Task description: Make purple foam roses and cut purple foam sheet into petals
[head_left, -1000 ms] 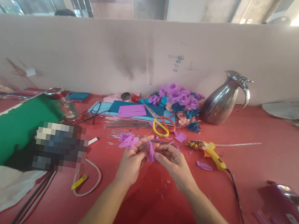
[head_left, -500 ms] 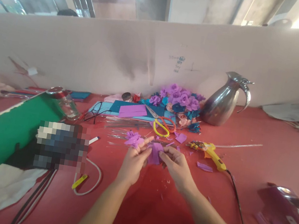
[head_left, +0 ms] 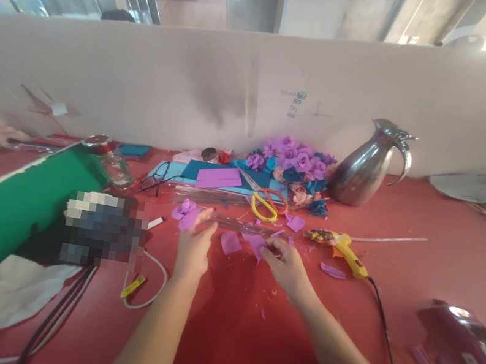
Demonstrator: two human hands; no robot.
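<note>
L hand (head_left: 194,250), w/ thumb and index finger spread, holds a purple flower (head_left: 186,214) by its lower part; the exact grip is prob. among the other fingers, though blur makes this uncertain. R hand (head_left: 287,271) is closed in a pinch on a purple petal (head_left: 256,246), low over the red table (head_left: 239,343). A loose petal (head_left: 230,242) lies btwn the hands, near the pinched one. Thin wires (head_left: 236,225) lie just beyond. Scissors (head_left: 263,206) w/ yellow and orange handles rest w/ blades on the paper stack (head_left: 219,178); flower pile (head_left: 301,159) (purple, blue, pink) sits to the R, next to a metal jug (head_left: 363,168). Yellow glue gun (head_left: 352,260) w/ a clear stick at its rear lies R of R hand; glass jar (head_left: 115,167) and eyeglasses (head_left: 158,180) at far L.
</note>
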